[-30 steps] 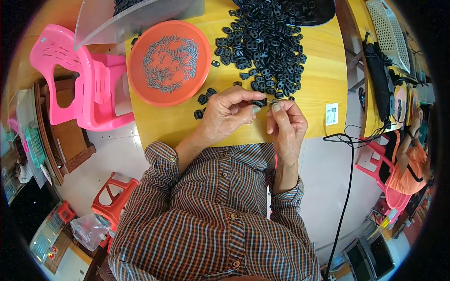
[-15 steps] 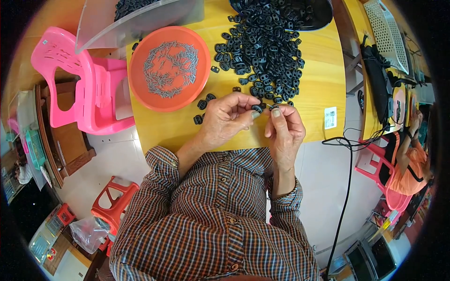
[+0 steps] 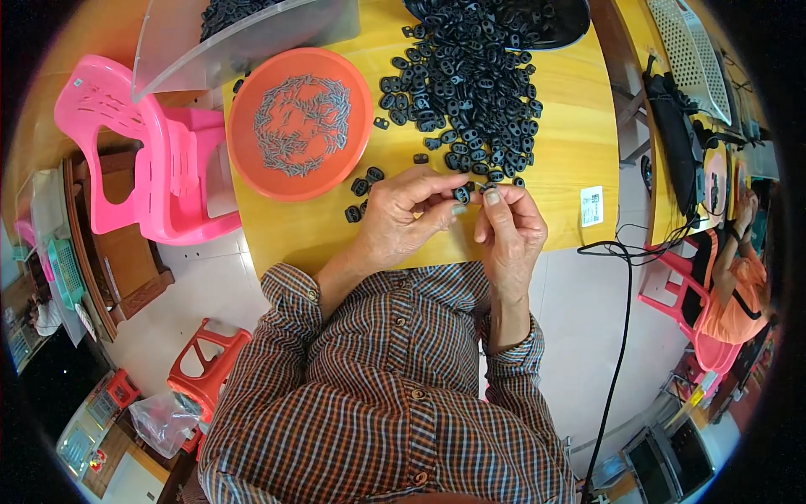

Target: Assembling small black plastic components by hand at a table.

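Between the thumb and index finger of my left hand (image 3: 405,207) is a black two-hole cord lock (image 3: 461,195), its holes facing up. Close beside it, my right hand (image 3: 513,225) pinches a small dark part at its fingertips, largely hidden by the thumb. A thin grey sliver shows between the two hands' fingertips; whether it joins the parts I cannot tell. Just beyond my hands spreads a large pile of black cord locks (image 3: 478,92). Left of it, an orange-red plate (image 3: 243,155) holds many small grey metal pins or springs (image 3: 295,126). Several loose cord locks (image 3: 361,186) lie by my left wrist.
A clear plastic bin (image 3: 252,50) with black parts stands at the far left of the yellow table (image 3: 562,151). A black bowl (image 3: 567,29) sits at the far right. A black cable (image 3: 620,353) hangs off the right side. A pink chair (image 3: 159,160) stands left; another person (image 3: 735,298) sits right.
The cord lock in my left fingers has turned, so its holes now show. A thin grey sliver has come into sight between my fingertips. Both hands stay in nearly the same place.
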Available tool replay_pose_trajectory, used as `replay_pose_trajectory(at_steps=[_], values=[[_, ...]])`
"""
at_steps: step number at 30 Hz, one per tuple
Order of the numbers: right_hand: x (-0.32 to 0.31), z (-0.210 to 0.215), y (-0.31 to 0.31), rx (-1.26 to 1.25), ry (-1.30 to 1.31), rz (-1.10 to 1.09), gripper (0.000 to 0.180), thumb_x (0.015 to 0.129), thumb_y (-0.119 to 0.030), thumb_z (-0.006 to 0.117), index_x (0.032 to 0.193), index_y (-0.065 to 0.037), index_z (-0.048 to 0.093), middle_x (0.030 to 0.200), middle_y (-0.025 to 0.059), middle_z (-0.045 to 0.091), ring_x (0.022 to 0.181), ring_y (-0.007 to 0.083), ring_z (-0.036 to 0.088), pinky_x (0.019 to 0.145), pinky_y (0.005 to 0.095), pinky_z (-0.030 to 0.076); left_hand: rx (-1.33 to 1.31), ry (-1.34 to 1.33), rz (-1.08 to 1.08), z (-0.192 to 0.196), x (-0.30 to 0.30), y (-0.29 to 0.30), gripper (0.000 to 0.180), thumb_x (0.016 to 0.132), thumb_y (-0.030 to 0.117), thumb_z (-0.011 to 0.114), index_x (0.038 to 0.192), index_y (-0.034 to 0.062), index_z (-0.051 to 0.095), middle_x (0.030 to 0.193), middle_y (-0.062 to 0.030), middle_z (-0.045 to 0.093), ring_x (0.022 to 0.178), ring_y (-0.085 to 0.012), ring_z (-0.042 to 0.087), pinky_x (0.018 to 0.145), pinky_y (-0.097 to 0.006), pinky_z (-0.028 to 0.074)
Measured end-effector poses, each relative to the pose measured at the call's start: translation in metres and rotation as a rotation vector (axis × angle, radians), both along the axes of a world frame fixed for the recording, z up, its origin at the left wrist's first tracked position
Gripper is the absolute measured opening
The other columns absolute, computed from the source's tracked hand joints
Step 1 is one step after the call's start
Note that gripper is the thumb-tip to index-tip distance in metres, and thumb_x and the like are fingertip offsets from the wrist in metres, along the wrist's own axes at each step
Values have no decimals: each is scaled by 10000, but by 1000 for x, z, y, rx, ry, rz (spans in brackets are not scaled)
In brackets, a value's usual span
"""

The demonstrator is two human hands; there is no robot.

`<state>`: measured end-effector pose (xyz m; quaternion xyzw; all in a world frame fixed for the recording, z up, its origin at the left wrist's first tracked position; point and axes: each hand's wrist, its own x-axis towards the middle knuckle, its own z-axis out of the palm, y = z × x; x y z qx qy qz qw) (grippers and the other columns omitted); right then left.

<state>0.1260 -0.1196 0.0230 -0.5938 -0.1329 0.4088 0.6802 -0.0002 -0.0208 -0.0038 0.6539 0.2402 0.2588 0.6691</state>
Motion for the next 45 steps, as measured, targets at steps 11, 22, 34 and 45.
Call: replay_pose_trajectory(at_steps=[11, 22, 34, 45], values=[[-5, 3, 1, 25, 29, 18, 74, 899, -64, 588, 904, 10, 590, 804, 50, 647, 519, 37, 467, 471, 175, 387, -470, -86, -24, 2, -1, 3, 312, 873, 3, 593, 1184, -11, 581, 899, -55, 628, 709, -106, 619, 637, -242, 532], [-5, 2, -2, -67, -24, 51, 99, 878, -97, 622, 873, -7, 582, 694, -7, 572, 504, 31, 460, 457, 173, 372, -513, -97, -29, 2, -1, 5, 281, 869, -22, 575, 1150, -16, 590, 901, -43, 610, 731, -103, 641, 658, -222, 537], [-8, 5, 0, -133, -50, 69, 92, 872, -93, 630, 862, -13, 586, 685, -22, 569, 512, 13, 455, 453, 163, 374, -450, -121, -12, 2, -1, 3, 310, 857, -27, 597, 1166, -17, 591, 904, -52, 622, 712, -101, 608, 650, -226, 510], [-8, 7, 0, -162, -61, 108, 90, 872, -90, 629, 848, -12, 590, 648, -26, 557, 501, 11, 441, 445, 162, 341, -236, -96, -34, 4, -2, 4, 297, 857, -39, 586, 1153, -16, 601, 897, -57, 619, 719, -88, 611, 644, -211, 501]])
